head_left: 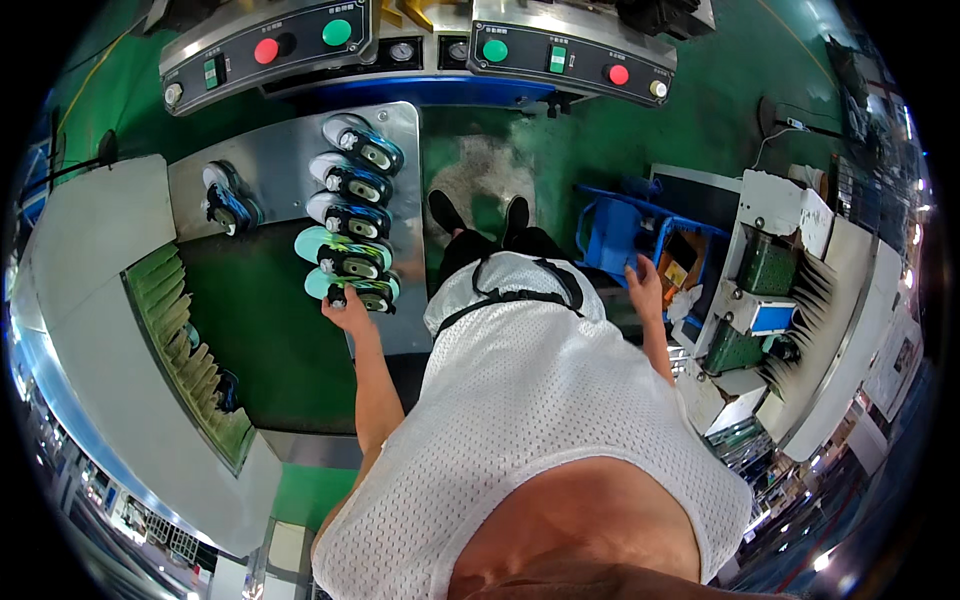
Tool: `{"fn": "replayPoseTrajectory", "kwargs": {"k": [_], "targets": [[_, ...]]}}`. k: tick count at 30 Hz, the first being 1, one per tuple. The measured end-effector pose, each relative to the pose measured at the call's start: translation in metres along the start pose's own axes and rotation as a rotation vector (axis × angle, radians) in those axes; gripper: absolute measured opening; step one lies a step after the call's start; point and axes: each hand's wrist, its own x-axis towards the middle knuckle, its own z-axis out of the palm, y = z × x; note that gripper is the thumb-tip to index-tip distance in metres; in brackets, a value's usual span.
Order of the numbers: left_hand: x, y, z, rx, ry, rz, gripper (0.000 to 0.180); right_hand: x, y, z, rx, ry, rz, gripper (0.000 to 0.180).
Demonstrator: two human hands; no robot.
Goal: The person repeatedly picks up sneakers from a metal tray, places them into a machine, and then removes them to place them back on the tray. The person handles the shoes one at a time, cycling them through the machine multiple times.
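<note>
- My hands work well apart: the left hand (349, 312) bends its fingers over the near side of the nearest mint shoe (374, 296), touching it, though I cannot tell how firmly they pinch.
- The right hand (645, 287) hangs on the other side of the body, fingers loosely spread and slightly bent, with nothing visible in them; I cannot tell whether it touches the blue frame (612, 235) behind it.
- The nearest mint shoe lies at the near end of a column of five on the silver metal worktop (408, 225), toe to the left.
- Just beyond it I see a second mint shoe (350, 260), then three pale-toed shoes (352, 187) with black and blue uppers.
- One single shoe (231, 199) sits farther left on the worktop, well apart from the column.
- Left of the column I have a dark green surface (285, 335), bordered by a strip curtain (185, 345) on a pale housing (95, 300).
- Across the far side stand two control panels (300, 62) with red and green buttons.
- Near the right hand I make out a cardboard box (682, 262) in the blue frame, and farther right a pale rack (765, 313) with green trays (768, 265).
</note>
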Motion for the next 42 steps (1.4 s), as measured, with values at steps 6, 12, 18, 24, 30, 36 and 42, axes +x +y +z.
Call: {"fn": "replayPoseTrajectory", "kwargs": {"k": [6, 12, 18, 24, 30, 36, 42], "targets": [[0.04, -0.002, -0.012, 0.43, -0.082, 0.062, 0.067, -0.016, 0.012, -0.009, 0.164, 0.06, 0.042, 0.054], [-0.019, 0.114, 0.012, 0.45, -0.054, 0.781, 0.05, -0.008, -0.01, -0.064, 0.41, 0.344, -0.027, 0.052], [-0.117, 0.155, 0.097, 0.381, -0.234, 1.089, 0.046, 0.014, 0.03, -0.206, 0.372, 0.844, -0.133, 0.048], [-0.222, 0.142, 0.167, 0.257, -0.6, 1.021, 0.044, 0.002, 0.226, -0.341, -0.124, 1.423, 0.227, 0.053], [-0.285, 0.14, 0.171, 0.183, -0.786, 0.881, 0.048, 0.011, 0.475, -0.407, 0.863, 1.078, 0.766, 0.051], [-0.271, 0.096, 0.126, 0.337, -0.513, 0.88, 0.046, 0.013, 0.565, -0.471, 1.021, 0.594, 0.866, 0.054], [-0.227, 0.052, 0.099, 0.408, -0.317, 0.788, 0.046, -0.004, 0.514, -0.451, 1.088, 0.667, 0.847, 0.056]]}}
